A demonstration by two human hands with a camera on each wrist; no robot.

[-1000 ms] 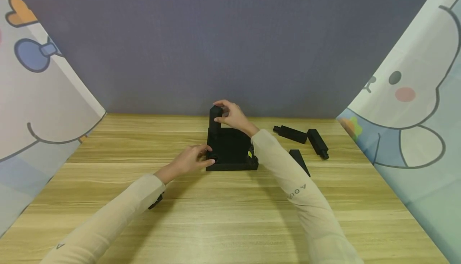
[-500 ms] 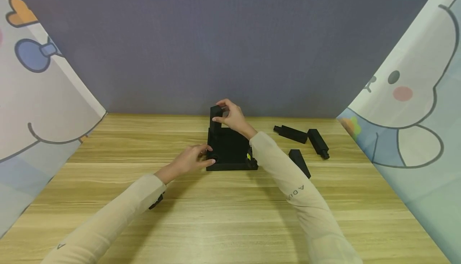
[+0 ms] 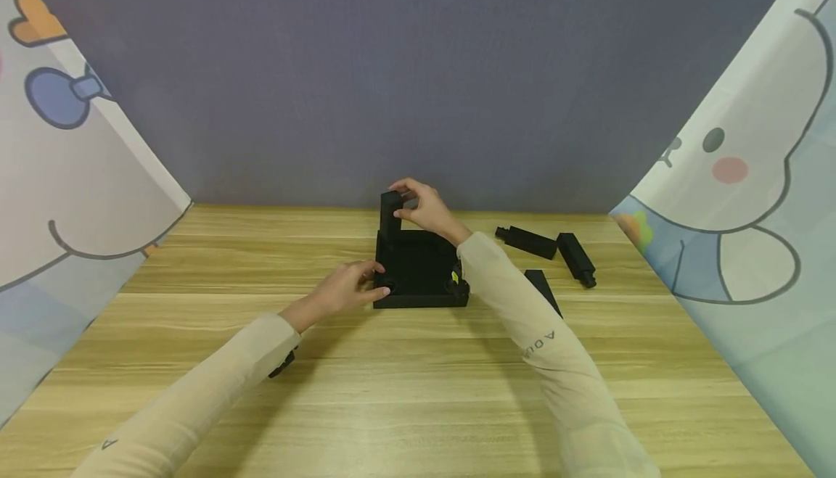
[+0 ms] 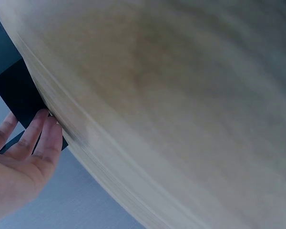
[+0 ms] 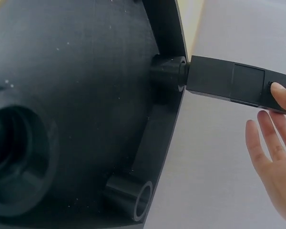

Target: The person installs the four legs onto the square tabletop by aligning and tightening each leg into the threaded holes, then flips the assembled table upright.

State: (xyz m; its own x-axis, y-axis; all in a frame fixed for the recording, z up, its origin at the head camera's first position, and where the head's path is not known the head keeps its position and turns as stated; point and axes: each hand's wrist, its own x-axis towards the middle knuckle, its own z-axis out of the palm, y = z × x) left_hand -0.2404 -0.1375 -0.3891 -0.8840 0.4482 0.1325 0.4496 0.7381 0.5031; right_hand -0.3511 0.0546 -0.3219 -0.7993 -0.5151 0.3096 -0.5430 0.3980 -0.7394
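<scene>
A black square-sided leg (image 3: 390, 220) stands upright at the far left corner of a shallow black base (image 3: 420, 302) with raised walls. In the right wrist view its narrow end meets a round corner socket (image 5: 169, 71), and a second socket (image 5: 136, 198) shows bare beside it. My right hand (image 3: 427, 213) pinches the leg near its top between thumb and fingers. At the base's near left corner my left hand (image 3: 346, 286) holds the wall, thumb at the front and fingers along the left side. The left wrist view shows those fingertips against the dark wall (image 4: 19, 90).
To the right of the base lie three more black legs: one at the back (image 3: 532, 242), one farther right (image 3: 577, 259), and one nearer (image 3: 543, 289), partly hidden by my right sleeve. A grey panel (image 3: 418, 101) rises behind the wooden table (image 3: 418, 391).
My right thumb and wrist have shifted slightly left and then back right at the leg's top. The base and left hand stay in place.
</scene>
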